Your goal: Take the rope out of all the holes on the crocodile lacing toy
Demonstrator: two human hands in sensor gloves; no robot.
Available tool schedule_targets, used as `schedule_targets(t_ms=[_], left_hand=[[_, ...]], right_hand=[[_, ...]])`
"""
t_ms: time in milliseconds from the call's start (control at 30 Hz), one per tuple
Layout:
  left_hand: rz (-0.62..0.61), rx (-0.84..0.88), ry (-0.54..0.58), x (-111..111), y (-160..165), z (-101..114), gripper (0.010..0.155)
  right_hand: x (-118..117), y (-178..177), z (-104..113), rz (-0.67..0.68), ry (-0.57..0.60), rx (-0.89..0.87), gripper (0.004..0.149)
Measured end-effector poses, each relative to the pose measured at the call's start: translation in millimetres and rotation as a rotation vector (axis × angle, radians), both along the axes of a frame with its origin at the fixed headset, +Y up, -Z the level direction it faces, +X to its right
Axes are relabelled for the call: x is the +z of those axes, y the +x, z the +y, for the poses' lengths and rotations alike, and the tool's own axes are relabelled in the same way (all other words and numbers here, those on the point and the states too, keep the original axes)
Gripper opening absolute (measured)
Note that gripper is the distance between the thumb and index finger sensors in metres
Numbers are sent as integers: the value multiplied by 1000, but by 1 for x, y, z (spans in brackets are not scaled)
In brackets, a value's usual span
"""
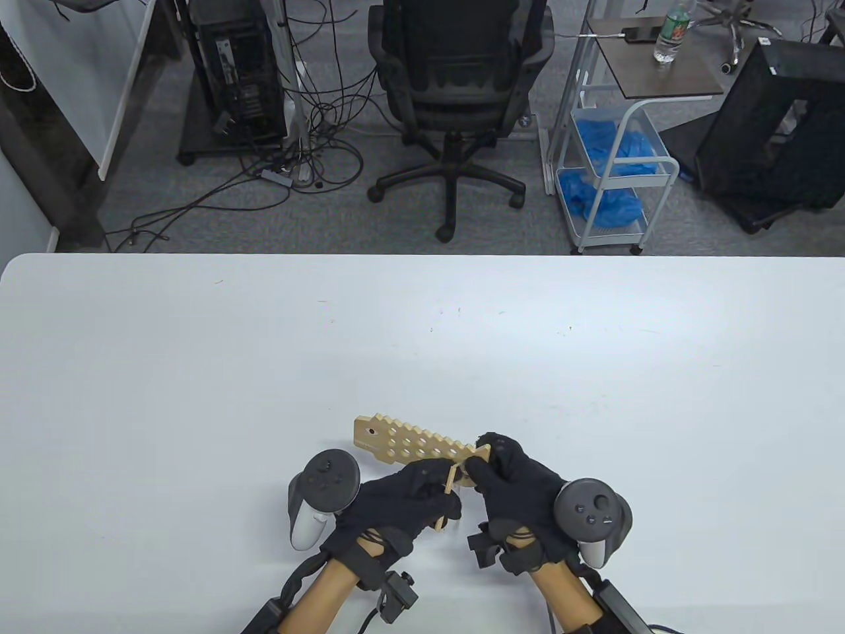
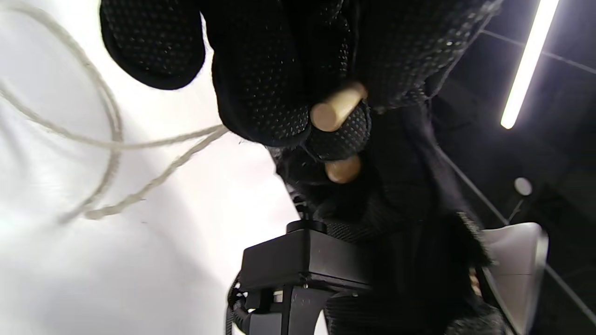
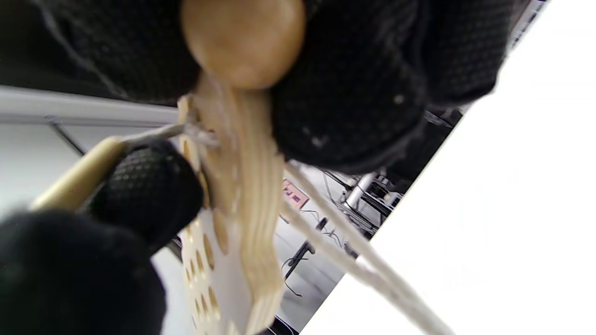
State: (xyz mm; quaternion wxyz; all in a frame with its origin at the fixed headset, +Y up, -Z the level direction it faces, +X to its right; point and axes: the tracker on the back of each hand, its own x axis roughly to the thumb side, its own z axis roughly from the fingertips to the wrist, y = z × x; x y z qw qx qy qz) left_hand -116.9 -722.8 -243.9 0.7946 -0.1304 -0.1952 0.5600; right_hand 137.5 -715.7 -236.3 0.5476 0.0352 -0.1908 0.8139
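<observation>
Overhead, the crocodile toy point(image 1: 412, 446) hangs above the bench point(image 1: 198, 370); the right hand point(image 1: 521, 489) pinches its tail end while the left hand point(image 1: 403, 505) grips the wooden needle point(image 1: 449, 485). Left wrist view: fingers curl round that needle, rope point(image 2: 111, 144) trailing loose. Right wrist view: rope remains threaded near the tail. Best, I judge, to pull the needle straight out, toy steady.

No text, label, brand or number can be read anywhere in these views.
</observation>
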Motion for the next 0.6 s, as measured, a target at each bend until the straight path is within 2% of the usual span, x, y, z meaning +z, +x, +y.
schedule_targets(t_ms=[133,233,333,500,600], left_hand=[[36,10,30,-2,-6,2,72],[75,-6,31,-3,-12,3,73],[129,-53,65,-4,-17,6,68],[353,-172,173,-5,-38,13,54],[457,-192,193,-8,-55,16,47]], right_hand=[[-7,15,-10,-49,-113,-121,46],[-11,26,-18,-85,-178,-221,46],[-14,35,-23,-110,-225,-293,46],[-18,50,-33,-144,-309,-425,46],[-19,59,-38,-176,-335,-502,46]])
